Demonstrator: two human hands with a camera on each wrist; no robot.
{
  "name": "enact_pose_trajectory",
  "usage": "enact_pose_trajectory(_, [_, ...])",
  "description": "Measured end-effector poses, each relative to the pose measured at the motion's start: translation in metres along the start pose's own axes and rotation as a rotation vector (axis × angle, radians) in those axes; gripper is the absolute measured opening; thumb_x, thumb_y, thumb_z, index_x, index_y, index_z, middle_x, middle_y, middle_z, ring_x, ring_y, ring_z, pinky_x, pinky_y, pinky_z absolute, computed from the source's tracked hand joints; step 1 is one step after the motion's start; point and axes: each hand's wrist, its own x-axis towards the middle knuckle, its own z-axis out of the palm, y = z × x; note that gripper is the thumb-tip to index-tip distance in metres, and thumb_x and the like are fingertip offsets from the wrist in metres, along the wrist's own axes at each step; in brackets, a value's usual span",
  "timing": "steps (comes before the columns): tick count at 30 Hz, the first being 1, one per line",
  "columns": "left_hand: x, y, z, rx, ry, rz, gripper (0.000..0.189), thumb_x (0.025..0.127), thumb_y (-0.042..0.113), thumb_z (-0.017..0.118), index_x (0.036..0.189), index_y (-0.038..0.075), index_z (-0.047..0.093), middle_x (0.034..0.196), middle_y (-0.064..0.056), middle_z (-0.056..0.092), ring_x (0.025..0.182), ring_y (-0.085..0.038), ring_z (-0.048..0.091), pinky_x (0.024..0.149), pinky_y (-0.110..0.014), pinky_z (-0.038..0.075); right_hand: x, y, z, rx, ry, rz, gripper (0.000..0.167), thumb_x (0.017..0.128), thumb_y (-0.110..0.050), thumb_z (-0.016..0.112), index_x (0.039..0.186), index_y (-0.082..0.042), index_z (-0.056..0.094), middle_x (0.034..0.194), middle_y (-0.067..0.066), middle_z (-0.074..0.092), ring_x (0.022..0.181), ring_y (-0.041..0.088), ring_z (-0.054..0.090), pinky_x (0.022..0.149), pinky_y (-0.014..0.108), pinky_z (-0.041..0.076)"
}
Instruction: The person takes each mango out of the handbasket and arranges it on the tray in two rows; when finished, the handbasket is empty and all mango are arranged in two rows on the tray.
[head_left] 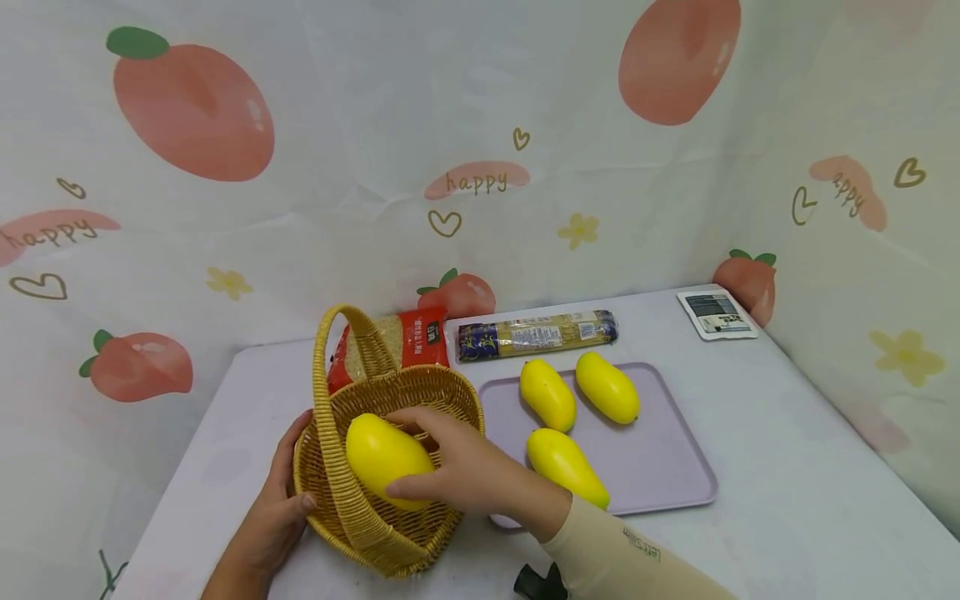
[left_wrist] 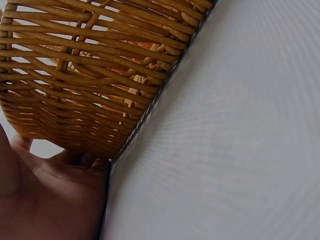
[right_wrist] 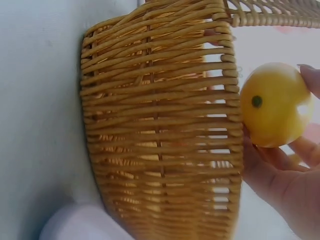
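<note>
A yellow mango (head_left: 386, 458) is gripped in my right hand (head_left: 457, 467), thumb on the near side and fingers around the far side. In the right wrist view the mango (right_wrist: 275, 105) is above the rim of the wicker basket (right_wrist: 160, 115), its dark stem end facing the camera. My left hand (head_left: 273, 517) holds the left side of the basket (head_left: 442, 379), thumb and fingers spread along its wall. In the left wrist view the fingers of the left hand (left_wrist: 55, 190) touch the woven side low down, partly hidden. The basket's tall handle (head_left: 337, 467) arches over its left part.
Right of the basket, three more mangoes (head_left: 566, 467) lie on a lilac tray (head_left: 645, 467). Behind stand a red grain bag (head_left: 423, 337) and a packet of noodles (head_left: 536, 335). A white pouch (head_left: 717, 314) lies far right, near the patterned cloth backdrop (head_left: 375, 108).
</note>
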Motion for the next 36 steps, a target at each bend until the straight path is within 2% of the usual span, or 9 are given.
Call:
enact_pose_trajectory(7, [0.0,0.001,0.0,-0.027,-0.008,0.004,0.103,0.099,0.025,0.083,0.175,0.034,0.015,0.179,-0.002,0.002,0.157,-0.019,0.016,0.114,-0.019,0.031,-0.018,0.003,-0.013,0.039,0.038,-0.002,0.069,0.095,-0.035,0.087,0.156,-0.027,0.057,0.145,-0.015,0.058,0.125,0.017,0.058,0.098,0.036,0.053])
enact_pose_trajectory(14, [0.001,0.003,-0.001,-0.015,0.0,-0.006,0.102,0.099,0.027,0.083,0.175,0.035,0.015,0.179,-0.001,0.001,0.159,-0.019,0.011,0.114,-0.019,0.03,-0.031,0.002,-0.021,0.055,0.059,-0.024,0.069,0.096,-0.033,0.086,0.158,-0.025,0.055,0.145,-0.012,0.059,0.124,0.02,0.059,0.098,0.037,0.052])
enact_pose_trajectory(22, [0.001,0.0,-0.001,-0.047,-0.018,0.008,0.103,0.099,0.025,0.083,0.175,0.034,0.014,0.178,-0.002,0.002,0.157,-0.019,0.014,0.114,-0.02,0.03,-0.052,0.001,-0.03,0.095,0.074,-0.035,0.069,0.097,-0.03,0.085,0.158,-0.025,0.054,0.147,-0.006,0.057,0.122,0.025,0.059,0.094,0.038,0.058])
enact_pose_trajectory(27, [0.001,-0.001,-0.003,-0.043,-0.019,0.008,0.103,0.099,0.025,0.083,0.175,0.034,0.014,0.178,-0.002,0.002,0.157,-0.019,0.015,0.114,-0.02,0.03,-0.065,0.002,-0.037,0.072,0.103,-0.053,0.069,0.098,-0.029,0.085,0.159,-0.018,0.053,0.151,-0.001,0.055,0.126,0.029,0.057,0.094,0.039,0.058])
enact_pose_trajectory(36, [0.001,-0.001,-0.002,-0.046,-0.024,0.014,0.103,0.1,0.026,0.082,0.175,0.034,0.013,0.179,-0.002,0.001,0.157,-0.018,0.015,0.114,-0.02,0.03,-0.083,0.008,-0.051,0.021,0.152,-0.047,0.067,0.097,-0.029,0.086,0.156,-0.019,0.056,0.147,-0.002,0.059,0.124,0.03,0.058,0.094,0.046,0.057])
